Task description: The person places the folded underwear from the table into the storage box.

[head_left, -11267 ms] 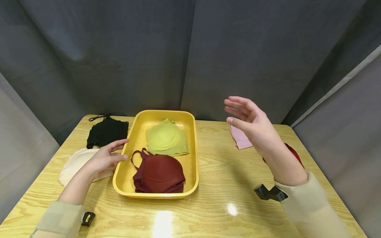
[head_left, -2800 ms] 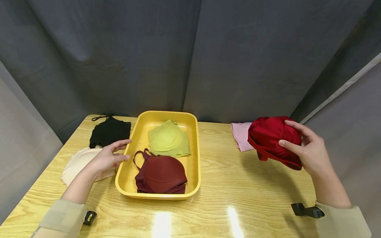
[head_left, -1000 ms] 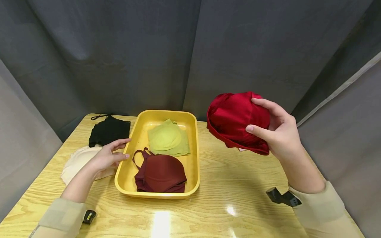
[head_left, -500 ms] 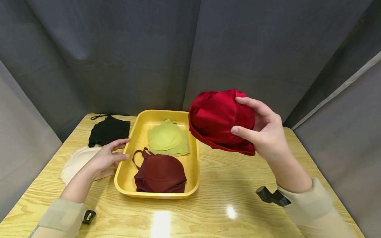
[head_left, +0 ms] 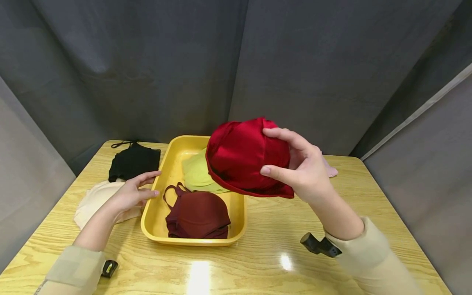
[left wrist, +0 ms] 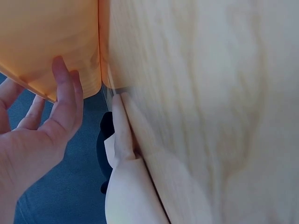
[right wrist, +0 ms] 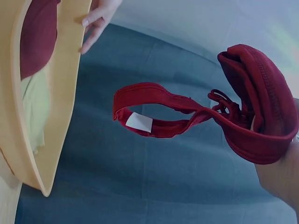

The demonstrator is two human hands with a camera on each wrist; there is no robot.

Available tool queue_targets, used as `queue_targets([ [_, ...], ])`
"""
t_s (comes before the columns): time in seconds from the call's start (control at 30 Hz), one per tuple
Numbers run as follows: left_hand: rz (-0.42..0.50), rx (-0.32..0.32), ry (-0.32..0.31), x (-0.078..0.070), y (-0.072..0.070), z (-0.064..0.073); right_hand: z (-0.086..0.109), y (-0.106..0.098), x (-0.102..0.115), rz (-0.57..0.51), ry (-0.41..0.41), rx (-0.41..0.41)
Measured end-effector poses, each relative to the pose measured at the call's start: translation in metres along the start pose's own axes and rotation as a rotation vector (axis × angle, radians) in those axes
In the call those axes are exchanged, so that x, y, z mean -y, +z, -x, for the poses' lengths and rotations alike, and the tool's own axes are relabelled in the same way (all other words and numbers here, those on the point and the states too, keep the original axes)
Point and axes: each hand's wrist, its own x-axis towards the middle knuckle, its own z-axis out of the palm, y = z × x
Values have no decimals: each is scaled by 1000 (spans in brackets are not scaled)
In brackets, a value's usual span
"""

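Observation:
A red satin bra (head_left: 245, 157), folded cup into cup, is pinched between the thumb and fingers of my right hand (head_left: 300, 164). It is held above the right side of a yellow tray (head_left: 146, 223). In the right wrist view, a loop of the red bra's band (right wrist: 149, 95) with a white label hangs off it. Inside the tray lie a dark maroon bra (head_left: 200, 215) in front and a yellow-green bra (head_left: 195, 168) behind, the latter partly hidden by the red one. My left hand (head_left: 129, 194) touches the tray's left rim with relaxed fingers.
Left of the tray, a black garment (head_left: 134, 162) with a thin strap and a cream garment (head_left: 96, 200) lie on the wooden table (head_left: 258, 262). A pink folded cloth (head_left: 330, 168) is mostly hidden behind my right hand. Grey curtains (head_left: 295, 73) stand behind the table.
My right hand has picked up the red bra from the table's right side and carried it left, now over the tray. The left hand keeps its place at the rim.

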Motion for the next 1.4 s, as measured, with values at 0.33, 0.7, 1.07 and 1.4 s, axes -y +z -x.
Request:
queue_targets([
  [0.33,-21,-4,1,0,-1,-1,1,20,-21,-6,-18,77],
  [0.7,-27,-3,-6,2,-1,-1,10,42,-48,-15,37,146],
  [1.07,-30,1,10,-1,-1,1,18,57,-77,5,65,187],
  [1.4,-31,0,9,1,-1,-1,24,65,-100,23,143,173],
])
